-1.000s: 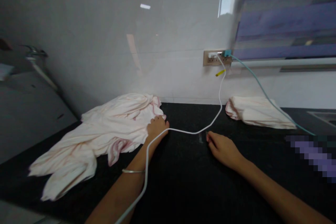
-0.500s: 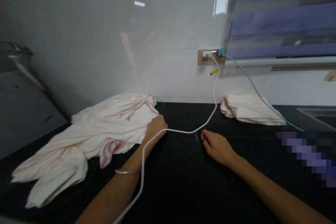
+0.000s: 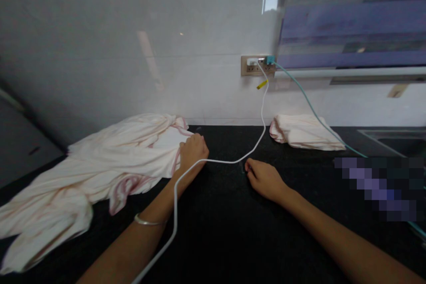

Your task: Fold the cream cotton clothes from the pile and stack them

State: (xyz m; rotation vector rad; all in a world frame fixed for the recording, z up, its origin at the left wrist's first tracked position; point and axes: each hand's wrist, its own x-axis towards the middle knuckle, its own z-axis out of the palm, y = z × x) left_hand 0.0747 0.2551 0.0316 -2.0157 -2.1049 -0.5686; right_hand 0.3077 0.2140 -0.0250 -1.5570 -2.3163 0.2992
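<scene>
We are closing our left hand [image 3: 192, 151] on the right edge of the crumpled pale pink cotton garment [image 3: 109, 173], which is lying across the left of the black stone surface [image 3: 233, 239]. Our right hand [image 3: 264, 179] is resting loosely curled and empty beside a white cable [image 3: 219, 161]. We judge the gathering step is beginning; next, a steady pull clear of that cable.

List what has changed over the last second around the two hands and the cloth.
The left hand has curled its fingers, closing on the edge of the crumpled pale pink cloth it earlier rested on flat. The right hand stays on the black stone counter, loosely curled. The thin white cable and the folded pale cloth lie as before.
</scene>
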